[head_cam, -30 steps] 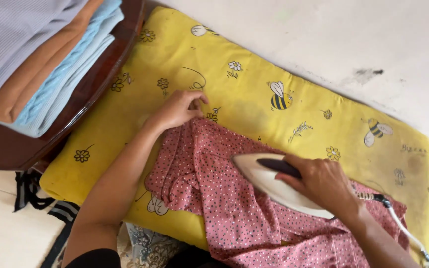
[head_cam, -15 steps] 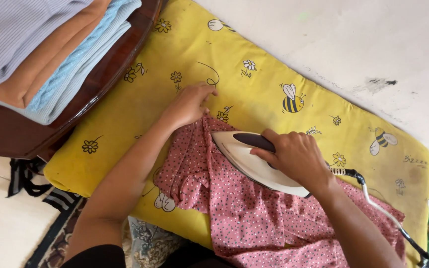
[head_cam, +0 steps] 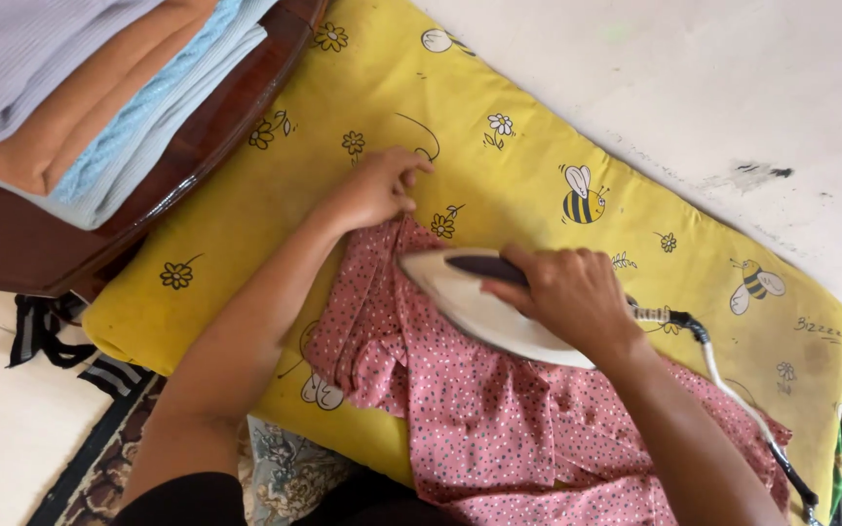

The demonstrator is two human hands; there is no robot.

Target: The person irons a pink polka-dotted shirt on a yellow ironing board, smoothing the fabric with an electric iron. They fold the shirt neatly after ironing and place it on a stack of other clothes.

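Head cam: right hand [head_cam: 565,292] wrapped tight round the dark handle of a white iron [head_cam: 487,310], sole flat on the far-left end of a pink dotted garment [head_cam: 499,419]. Left hand [head_cam: 377,187] pinches the fabric edge just beyond the iron's nose, fingers closed on cloth. Garment lies across the near side of a yellow bee-print pad [head_cam: 538,156]. Cloth near & right of the iron looks rumpled w/ folds, so I'd judge pressing is partway, most left.
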